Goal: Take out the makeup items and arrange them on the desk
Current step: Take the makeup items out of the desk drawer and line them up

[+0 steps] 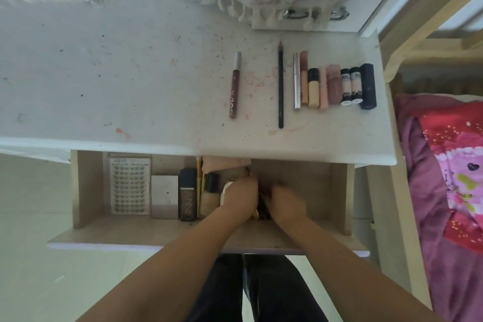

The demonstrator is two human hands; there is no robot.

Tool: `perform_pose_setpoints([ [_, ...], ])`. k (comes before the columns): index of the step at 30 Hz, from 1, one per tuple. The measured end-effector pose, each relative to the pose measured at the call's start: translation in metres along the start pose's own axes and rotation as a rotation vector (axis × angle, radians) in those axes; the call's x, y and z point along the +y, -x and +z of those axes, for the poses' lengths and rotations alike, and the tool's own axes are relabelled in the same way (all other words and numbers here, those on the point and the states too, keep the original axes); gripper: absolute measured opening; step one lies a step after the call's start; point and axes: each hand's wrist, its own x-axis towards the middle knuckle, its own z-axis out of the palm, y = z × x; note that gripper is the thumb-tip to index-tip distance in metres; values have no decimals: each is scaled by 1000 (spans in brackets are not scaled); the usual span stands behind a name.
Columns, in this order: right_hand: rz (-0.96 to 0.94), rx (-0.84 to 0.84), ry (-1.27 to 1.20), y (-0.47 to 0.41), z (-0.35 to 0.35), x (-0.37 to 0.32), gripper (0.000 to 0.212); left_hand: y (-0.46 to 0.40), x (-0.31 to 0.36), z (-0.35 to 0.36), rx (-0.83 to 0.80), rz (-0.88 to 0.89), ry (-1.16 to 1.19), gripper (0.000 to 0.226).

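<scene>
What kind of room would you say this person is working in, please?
Most likely a bedroom, at a dressing desk: a bed with pink bedding stands beside it, makeup tubes lie lined up on top, and the open drawer holds more cosmetics.

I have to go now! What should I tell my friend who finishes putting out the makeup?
Both hands are in the open drawer: left hand and right hand are around dark items between them; grip unclear.
Done: a row of tubes, a dark pencil and a lip liner lie on the desk.
Left: lash card, grey compact, black bottle and more in the drawer.
</scene>
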Motion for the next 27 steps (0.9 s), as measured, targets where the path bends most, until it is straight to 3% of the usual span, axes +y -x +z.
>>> perform_pose_setpoints([
  [6,-32,-31,93,3,-4,1,23,7,3,0,-36,8,38,30],
  [13,-41,-36,105,5,-8,2,24,5,-6,-2,20,109,-207,38],
  [17,-45,-62,80,6,-14,14,25,-1,-13,-9,32,183,-271,27],
  [21,-51,-102,32,6,-24,21,42,-5,-27,-23,10,273,-373,17],
  [23,-80,-100,54,9,-33,18,48,0,-32,-37,6,300,-340,24],
  [27,-187,-49,44,25,-69,-1,29,28,-40,-82,-21,345,-105,30],
])
